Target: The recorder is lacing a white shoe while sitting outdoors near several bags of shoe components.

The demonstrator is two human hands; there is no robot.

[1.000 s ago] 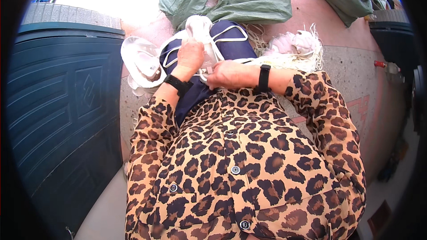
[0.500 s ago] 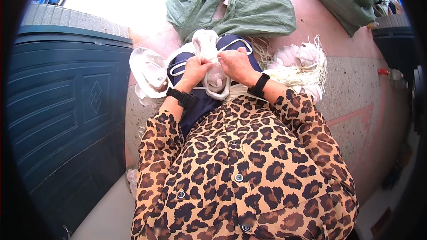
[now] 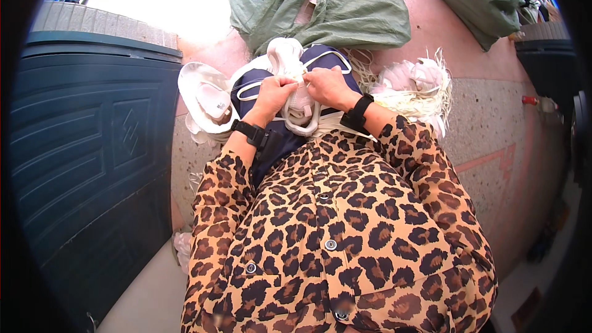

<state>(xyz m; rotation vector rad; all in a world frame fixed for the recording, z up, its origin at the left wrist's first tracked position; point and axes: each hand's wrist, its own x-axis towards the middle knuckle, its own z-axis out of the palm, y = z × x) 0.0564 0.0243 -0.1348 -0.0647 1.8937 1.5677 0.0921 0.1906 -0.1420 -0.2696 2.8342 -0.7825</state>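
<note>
A white shoe [image 3: 298, 103] with a pinkish lining rests on my lap, its toe pointing away from me. My left hand [image 3: 274, 96] is closed in a pinch at the shoe's left lacing edge. On the opposite side my right hand [image 3: 331, 89] pinches too, its fingertips close to the left ones. Both hands seem to grip the thin pale shoelace over the tongue, though the fingers hide most of it. Another white shoe [image 3: 209, 100] lies to the left of my knee. To the right, cream shoelaces [image 3: 401, 103] hang in a loose bundle beside more pale shoes [image 3: 419, 77].
A large green sack [image 3: 364, 12] lies just beyond my knees, and a second green sack [image 3: 475, 0] stands at the far right. A dark blue panelled door [image 3: 92, 142] borders my left side. A red-capped bottle [image 3: 542, 102] is on the right.
My hands have shifted slightly over the lacing, and the right fingers have drawn a little away from the left ones. The shoe stays nearly in place.
</note>
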